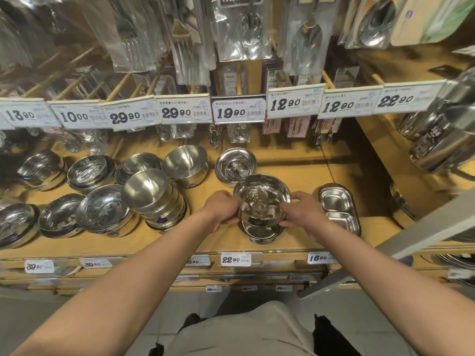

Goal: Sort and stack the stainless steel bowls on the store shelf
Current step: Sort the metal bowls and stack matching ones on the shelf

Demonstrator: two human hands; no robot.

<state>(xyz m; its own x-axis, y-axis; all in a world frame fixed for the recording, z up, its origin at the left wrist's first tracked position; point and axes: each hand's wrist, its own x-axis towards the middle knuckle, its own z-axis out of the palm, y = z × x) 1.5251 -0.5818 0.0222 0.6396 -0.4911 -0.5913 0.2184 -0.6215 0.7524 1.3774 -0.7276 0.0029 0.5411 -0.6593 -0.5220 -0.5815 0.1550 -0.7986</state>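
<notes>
Left hand (pixel 223 210): on the left side of the top bowl, fingers curled round its rim and wall, gripping.
Right hand (pixel 303 211): on the right side of the same bowl, fingers bent round its rim and side, gripping.
Top bowl (pixel 262 199): shiny, held between both hands, open side up, sitting in a short stack.
Short stack (pixel 261 232): near the front middle of the shelf, just left of the tray; maybe two or three bowls, hard to count under the hands.
Shelf (pixel 282 163): yellow wood, holding all the bowls.
Small dish (pixel 235 166): flat and round, behind the short stack, near it.
Tall stack (pixel 156 201): deep bowls piled up and leaning a bit, left of the left hand.
Deep bowl (pixel 185 163): behind the tall stack, tilted.
Shallow bowls (pixel 102 210): more of them in two rows on the far left.
Tray (pixel 339 209): silver, two parts, just right of the right hand.
Price tags (pixel 238 111): white, in a row above the bowls.
Forks and spoons (pixel 241 27): in clear packs, hanging at the top.
Pots (pixel 437 140): on the right side, blurry.
</notes>
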